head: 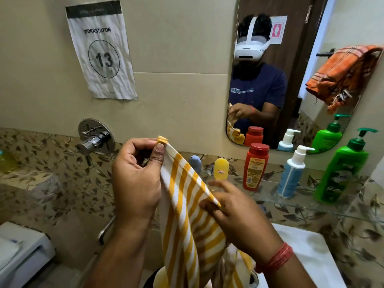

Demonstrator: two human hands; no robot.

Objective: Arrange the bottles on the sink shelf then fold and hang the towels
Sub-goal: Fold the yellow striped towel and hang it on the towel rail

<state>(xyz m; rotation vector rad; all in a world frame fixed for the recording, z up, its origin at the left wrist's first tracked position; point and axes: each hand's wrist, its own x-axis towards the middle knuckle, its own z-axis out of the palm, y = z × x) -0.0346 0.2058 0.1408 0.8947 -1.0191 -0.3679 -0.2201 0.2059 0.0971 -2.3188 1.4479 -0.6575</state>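
Note:
A yellow and white striped towel [182, 208] hangs in front of me, held by both hands. My left hand [135, 179] pinches its top corner between thumb and fingers. My right hand [230, 210] grips the towel's edge lower down, to the right. On the glass sink shelf [299, 196] stand a red bottle [256, 166], a white and blue pump bottle [294, 173] and a green pump bottle [345, 167], with a small yellow bottle [221, 169] and a grey-blue one [195, 163] behind the towel. An orange towel [342, 73] hangs at the upper right.
A mirror [291, 69] above the shelf reflects a person with a headset. A chrome mixer valve [96, 138] sticks out of the wall at the left. A paper sign [99, 50] is taped above it. The white sink [307, 252] lies below right, a white cistern [22, 254] bottom left.

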